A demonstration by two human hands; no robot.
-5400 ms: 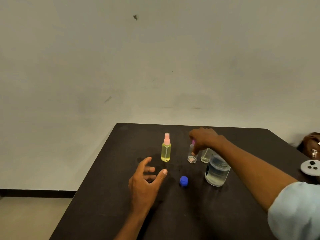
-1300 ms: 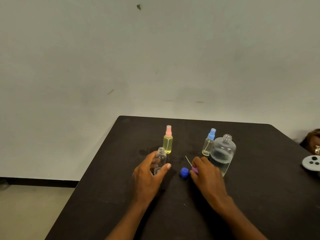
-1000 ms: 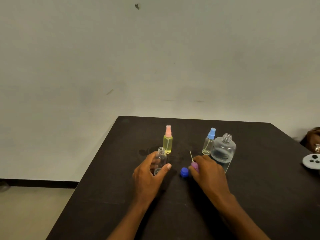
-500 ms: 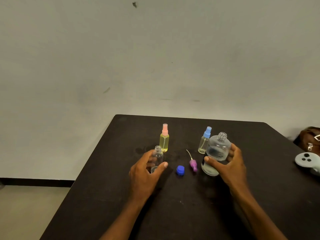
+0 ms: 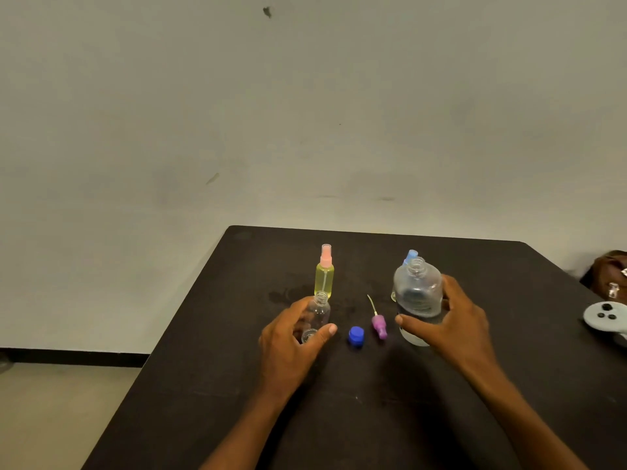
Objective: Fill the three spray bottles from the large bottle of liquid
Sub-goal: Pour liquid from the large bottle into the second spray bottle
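Observation:
My right hand (image 5: 451, 327) grips the large clear bottle (image 5: 418, 293), uncapped and partly full of clear liquid, held upright. My left hand (image 5: 291, 340) holds a small clear spray bottle (image 5: 319, 312) with no top, standing on the black table (image 5: 339, 418). Its purple spray top (image 5: 379, 325) with a thin tube lies on the table between my hands. Beside it lies a blue cap (image 5: 356, 335). A yellow-filled spray bottle (image 5: 324, 278) with a pink top stands behind my left hand. A blue-topped spray bottle (image 5: 410, 256) is mostly hidden behind the large bottle.
A grey controller (image 5: 607, 317) lies at the table's right edge, with a brown bag (image 5: 609, 273) behind it. The table's left edge drops to the floor, and a plain wall stands behind the far edge.
My right hand laid the purple spray top on the table, moved right and gripped the large bottle, which now sits a little higher and closer. My left hand stays on the small open bottle.

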